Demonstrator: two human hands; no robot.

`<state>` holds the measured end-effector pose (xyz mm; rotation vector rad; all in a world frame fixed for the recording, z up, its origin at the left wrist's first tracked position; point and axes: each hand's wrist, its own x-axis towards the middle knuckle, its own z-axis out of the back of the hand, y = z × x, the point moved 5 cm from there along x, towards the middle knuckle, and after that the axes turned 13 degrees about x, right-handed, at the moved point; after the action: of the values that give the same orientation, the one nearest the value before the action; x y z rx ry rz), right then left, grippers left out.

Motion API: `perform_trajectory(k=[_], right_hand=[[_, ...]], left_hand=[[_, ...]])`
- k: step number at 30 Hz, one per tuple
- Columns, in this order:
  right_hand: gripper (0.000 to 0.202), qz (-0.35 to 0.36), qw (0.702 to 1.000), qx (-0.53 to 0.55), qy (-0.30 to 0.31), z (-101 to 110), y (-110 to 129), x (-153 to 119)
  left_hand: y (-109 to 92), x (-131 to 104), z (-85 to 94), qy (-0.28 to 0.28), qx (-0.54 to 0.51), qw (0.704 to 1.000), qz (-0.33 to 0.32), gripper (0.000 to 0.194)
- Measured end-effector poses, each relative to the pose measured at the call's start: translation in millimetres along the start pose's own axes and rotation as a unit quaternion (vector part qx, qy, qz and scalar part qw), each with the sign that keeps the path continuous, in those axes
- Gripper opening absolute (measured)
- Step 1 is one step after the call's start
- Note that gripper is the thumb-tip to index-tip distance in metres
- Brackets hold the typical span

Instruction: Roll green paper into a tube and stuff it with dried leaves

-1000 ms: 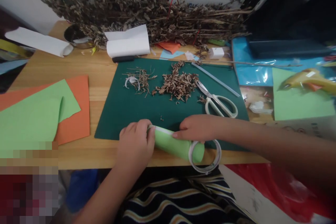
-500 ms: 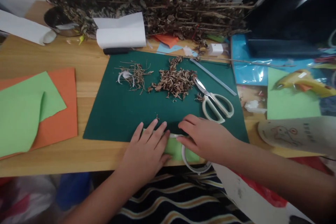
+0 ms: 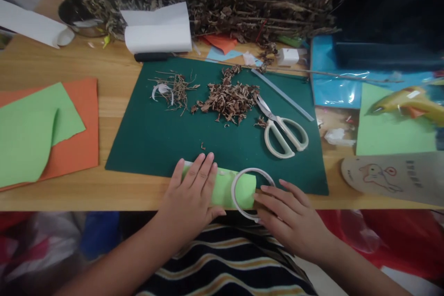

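Note:
My left hand (image 3: 192, 187) lies flat with fingers stretched out, pressing a folded strip of light green paper (image 3: 224, 190) at the table's front edge. A narrow roll of white tape (image 3: 233, 193) rests as a thin ring over the right end of the strip. Beside that ring is my right hand (image 3: 289, 217), its fingers extended and apart, with fingertips at the ring's right side; whether they touch it I cannot tell. Beyond, on the dark green mat (image 3: 156, 143), lie crumbled dry leaves (image 3: 231, 99), thin stems (image 3: 180, 90) and white-handled scissors (image 3: 282, 132).
Orange paper (image 3: 88, 134) and green sheets (image 3: 27, 143) lie at left. A white paper roll (image 3: 157, 39) and dried plant bundles (image 3: 243, 18) stand behind the mat. A clear glue stick (image 3: 282, 95) lies near the scissors; a yellow glue gun (image 3: 402, 101) and a printed cylinder (image 3: 388, 175) are at right.
My right hand has moved right and down, away from the green strip's top edge, and its fingers have spread. The tape roll now shows more fully. My left hand stays on the paper.

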<state>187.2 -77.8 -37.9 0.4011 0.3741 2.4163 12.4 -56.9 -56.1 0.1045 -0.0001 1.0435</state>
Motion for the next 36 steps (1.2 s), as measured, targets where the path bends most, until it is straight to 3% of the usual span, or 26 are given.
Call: perform_trajectory(k=[9,16,26,31,36], right_hand=[[0.016,0.068,0.990,0.107,-0.059,14.1,-0.4,7.3],[0.012,0.069,0.988,0.115,-0.076,33.4,-0.6,28.2],[0.024,0.011,0.999,0.024,-0.024,45.8,-3.2,49.9],[0.026,-0.006,1.000,0.023,-0.006,44.9,-4.5,54.9],[0.028,-0.026,0.999,0.016,0.013,41.9,-8.6,56.3]], left_hand=[[-1.6,-0.8,-3.6,0.020,0.041,0.999,-0.017,0.074],[-2.2,-1.8,-4.7,0.024,0.048,0.998,-0.017,0.076],[-2.8,0.0,-6.2,0.025,0.035,0.999,-0.018,0.084],[-4.3,0.7,-6.6,0.040,0.022,0.997,-0.055,0.077],[-6.0,2.2,-3.8,0.057,0.012,0.997,-0.053,0.076]])
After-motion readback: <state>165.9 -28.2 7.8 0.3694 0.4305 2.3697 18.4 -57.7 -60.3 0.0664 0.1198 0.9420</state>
